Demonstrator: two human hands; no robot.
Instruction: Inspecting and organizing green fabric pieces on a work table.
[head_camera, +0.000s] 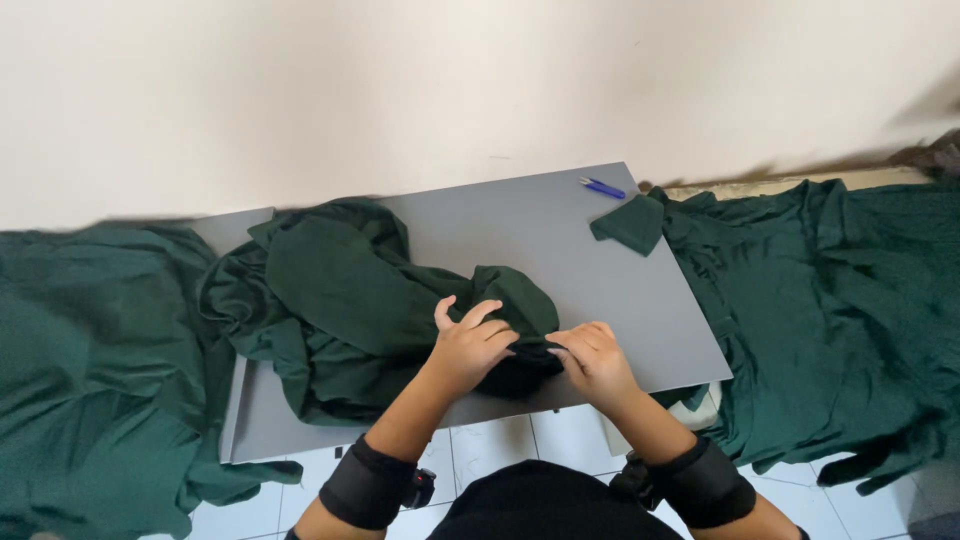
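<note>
Head view: both hands work a bunched dark green garment (400, 300) on the grey board (560, 240). Left hand (470, 345) grips a fold near the board's front edge, thumb up, fingers curled into the cloth. Right hand (595, 358) just beside it, fingertips pressed together, pinching a bit of fabric or seam — too dark to tell which. Blue thread snips (601, 187) lie at the board's far right corner, well apart from the hands. More green cloth (830, 300) is piled off the board's right side, another heap (90, 350) off its left. Step in hand, prob. checking or picking at a seam; next move needs a steady pinch w/ cloth held taut.
</note>
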